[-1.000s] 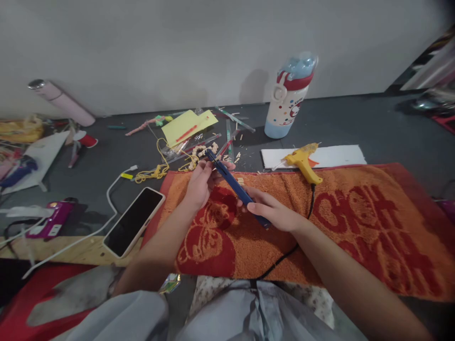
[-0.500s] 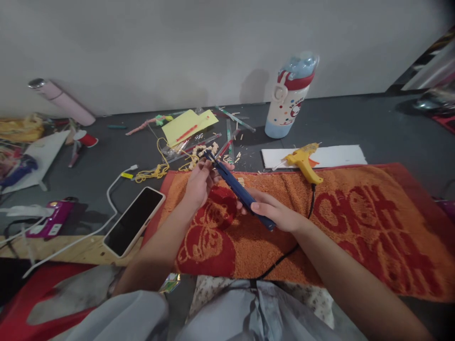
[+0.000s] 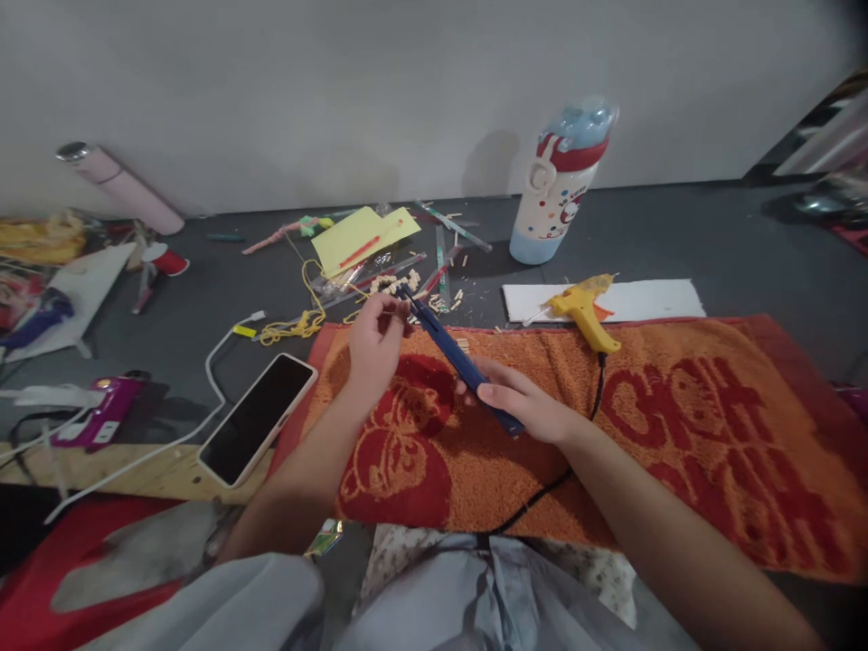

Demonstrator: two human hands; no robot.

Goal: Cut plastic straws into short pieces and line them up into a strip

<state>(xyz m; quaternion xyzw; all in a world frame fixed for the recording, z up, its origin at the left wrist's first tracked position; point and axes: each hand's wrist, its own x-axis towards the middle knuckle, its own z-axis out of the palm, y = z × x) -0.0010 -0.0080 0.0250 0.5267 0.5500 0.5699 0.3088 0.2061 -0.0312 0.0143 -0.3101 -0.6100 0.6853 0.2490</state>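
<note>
My right hand is wrapped round the lower part of a long dark blue tool, which slants up and left over the orange and red towel. Close to the tool's far tip, my left hand has its fingers pinched together; whatever they hold is too small to make out. Just beyond the tip lie small pale pieces, with more short pale sticks scattered beside them.
A yellow glue gun lies on a white board, its cord crossing the towel. Behind stands a bottle. Yellow paper, yellow string and a phone are to the left, with a white cable.
My left hand has drawn slightly back and left from the tool's tip, and its fingers have closed together. My right hand keeps its hold on the blue tool.
</note>
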